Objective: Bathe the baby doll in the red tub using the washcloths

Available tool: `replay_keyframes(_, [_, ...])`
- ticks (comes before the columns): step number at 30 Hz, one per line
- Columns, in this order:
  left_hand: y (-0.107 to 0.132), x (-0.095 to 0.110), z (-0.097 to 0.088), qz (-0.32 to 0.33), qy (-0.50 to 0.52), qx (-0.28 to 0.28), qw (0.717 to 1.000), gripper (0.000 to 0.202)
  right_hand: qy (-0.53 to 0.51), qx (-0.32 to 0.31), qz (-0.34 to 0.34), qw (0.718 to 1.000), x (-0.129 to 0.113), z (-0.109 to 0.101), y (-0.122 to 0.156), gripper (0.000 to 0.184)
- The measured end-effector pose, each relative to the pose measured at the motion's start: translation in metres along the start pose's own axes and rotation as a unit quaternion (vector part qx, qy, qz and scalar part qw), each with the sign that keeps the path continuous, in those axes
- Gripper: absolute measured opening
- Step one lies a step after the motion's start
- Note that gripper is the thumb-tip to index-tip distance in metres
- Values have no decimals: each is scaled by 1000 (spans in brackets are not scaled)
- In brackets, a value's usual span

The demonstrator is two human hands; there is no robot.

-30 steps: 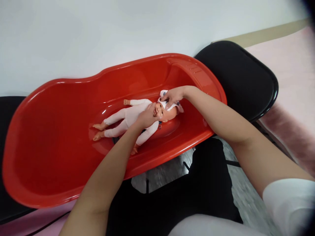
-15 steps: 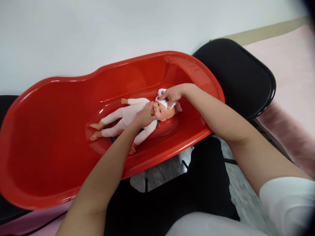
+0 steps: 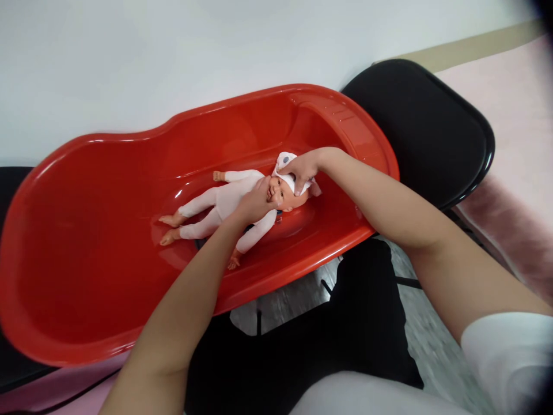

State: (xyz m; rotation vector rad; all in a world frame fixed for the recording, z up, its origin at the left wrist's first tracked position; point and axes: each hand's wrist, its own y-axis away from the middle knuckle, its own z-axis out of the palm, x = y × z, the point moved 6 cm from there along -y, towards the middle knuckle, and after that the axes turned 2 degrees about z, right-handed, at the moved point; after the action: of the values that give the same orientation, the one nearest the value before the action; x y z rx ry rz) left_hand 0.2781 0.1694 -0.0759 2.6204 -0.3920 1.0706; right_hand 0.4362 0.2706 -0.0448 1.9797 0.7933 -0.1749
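Note:
A baby doll (image 3: 224, 202) in a pale pink suit lies on its back in a red plastic baby tub (image 3: 86, 242), head to the right. My left hand (image 3: 254, 206) cups the doll's chin and neck, fingers curled around it. My right hand (image 3: 302, 166) pinches a small white cloth with grey dots (image 3: 286, 160) and presses it on the doll's forehead.
The tub rests across two black chairs: one (image 3: 423, 127) at the right, one (image 3: 12, 178) at the far left. A white wall runs behind. A pink rug (image 3: 514, 150) lies on the floor at the right. My white-clad knee (image 3: 371, 397) shows at the bottom.
My right hand has slid the cloth slightly up over the doll's forehead. My left hand stays on the chin. The view shifted a little.

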Motion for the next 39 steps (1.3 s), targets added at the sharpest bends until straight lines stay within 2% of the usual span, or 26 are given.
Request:
replay_keyframes(2, [0,1,0,4,-1,1,1000,41,3,4,-4,1000,1,-1,-3,103])
replay_keyframes(7, [-2,-2,1,10,-6,6,1000,43,-12,47,-42,998,6,-8,-13,75])
replay_keyframes(8, [-3,-3,2,10,-3,7,1000,43,-11,45,-41,998,5,-7,-13,76])
replay_keyframes(13, [-3,-2,1,9,8,10,1000,40,-14,-10,-10,1000,-2,3,-5,104])
replay_keyframes(19, [-4,-4,1,-1,14,10,1000,45,-40,-7,4,999,4,-2,-4,96])
replay_keyframes(24, [-1,-1,0,-19,12,3,1000,44,-53,-30,-5,998,7,6,-11,110])
replay_keyframes(28, [1,-1,0,-40,6,-3,999,52,-33,-59,31,997,9,18,-15,118])
replay_keyframes(32, [-1,-3,1,-33,3,2,999,49,-35,-45,32,998,8,19,-16,118])
replay_keyframes(37, [-2,-5,2,-24,-5,-1,1000,50,-18,-36,53,998,7,18,-15,108])
replay_keyframes(39, [-1,-6,2,-22,-4,-4,1000,49,-15,-40,65,997,7,19,-14,112])
